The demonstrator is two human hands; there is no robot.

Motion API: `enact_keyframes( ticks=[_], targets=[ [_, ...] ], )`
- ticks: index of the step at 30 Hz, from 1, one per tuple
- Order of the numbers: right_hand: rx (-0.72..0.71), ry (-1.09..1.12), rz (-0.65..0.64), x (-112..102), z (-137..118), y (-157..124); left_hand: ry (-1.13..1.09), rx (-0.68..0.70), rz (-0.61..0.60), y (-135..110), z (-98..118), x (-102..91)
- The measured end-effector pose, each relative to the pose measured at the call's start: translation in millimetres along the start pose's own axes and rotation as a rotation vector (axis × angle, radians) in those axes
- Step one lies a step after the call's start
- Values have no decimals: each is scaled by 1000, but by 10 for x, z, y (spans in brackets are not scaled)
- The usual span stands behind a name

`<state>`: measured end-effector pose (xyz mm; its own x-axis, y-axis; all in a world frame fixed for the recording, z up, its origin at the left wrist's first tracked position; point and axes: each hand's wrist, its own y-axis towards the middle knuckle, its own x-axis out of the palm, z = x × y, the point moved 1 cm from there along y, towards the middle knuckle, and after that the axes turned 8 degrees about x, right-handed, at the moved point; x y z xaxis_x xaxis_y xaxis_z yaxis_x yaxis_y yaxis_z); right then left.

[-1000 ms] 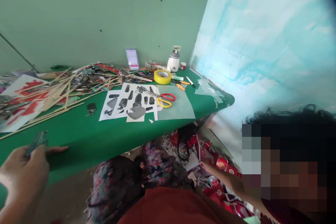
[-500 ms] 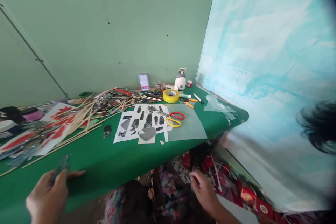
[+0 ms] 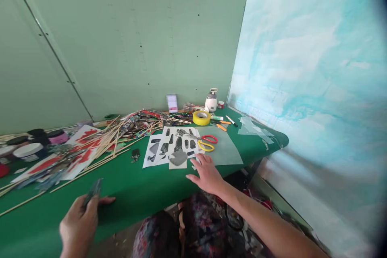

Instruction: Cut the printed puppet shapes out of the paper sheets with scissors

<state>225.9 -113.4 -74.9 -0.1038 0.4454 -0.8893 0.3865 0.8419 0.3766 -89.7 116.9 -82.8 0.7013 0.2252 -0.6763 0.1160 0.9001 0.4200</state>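
Observation:
At the lower left, my left hand (image 3: 80, 217) pinches a small, thin, dark grey-green piece (image 3: 93, 192), seen partly edge-on. Its exact kind I cannot make out. My right hand (image 3: 207, 174) reaches over the front part of the table, empty, with fingers spread. Its fingertips are by the lower edge of the printed sheets (image 3: 161, 161), which bear dark grey shapes. Scissors (image 3: 207, 142) with one red and one yellow handle lie on the sheets. A grey rounded cut-out (image 3: 178, 158) sits at their front edge, and a small black cut-out (image 3: 135, 155) lies to the left.
Thin wooden sticks (image 3: 104, 145) and cut scraps pile up on the left of the green table (image 3: 130, 193), beside paint jars (image 3: 28, 152). Behind the sheets are yellow tape (image 3: 201, 118), orange cutters (image 3: 221, 127), a marker (image 3: 231, 121) and a white bottle (image 3: 211, 100).
My right hand has risen from below the table edge to the printed sheets, its fingers now spread. My left hand still pinches the dark piece. The view has shifted.

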Motion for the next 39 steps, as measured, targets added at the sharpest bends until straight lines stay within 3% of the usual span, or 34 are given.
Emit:
enact_keyframes(
  ticks=[2, 5, 10, 15, 19, 23, 32, 39],
  targets=[
    [-120, 10, -65, 24, -250, 185, -71, -52, -70, -16, 61, -16],
    [-225, 13, -125, 164, -681, 556, -103, -43, -79, -49, 108, -15],
    [-158, -52, -167, 531, -1267, 1025, -143, -33, -63, -86, 78, 24],
    [-144, -72, -165, 819, -1544, 1058, -195, -15, -64, -110, 54, 30],
    [-166, -44, -155, 943, -1644, 1051, -186, -11, -64, -122, 66, 16],
    [-215, -20, -134, 918, -1666, 967, -164, -13, -61, -120, 81, 6],
    [-390, 63, -42, 743, -1570, 362, -56, -68, -104, -62, 182, -64],
    [-492, 132, -48, 751, -1450, 463, -29, -94, -101, -46, 269, -122]
  ],
)
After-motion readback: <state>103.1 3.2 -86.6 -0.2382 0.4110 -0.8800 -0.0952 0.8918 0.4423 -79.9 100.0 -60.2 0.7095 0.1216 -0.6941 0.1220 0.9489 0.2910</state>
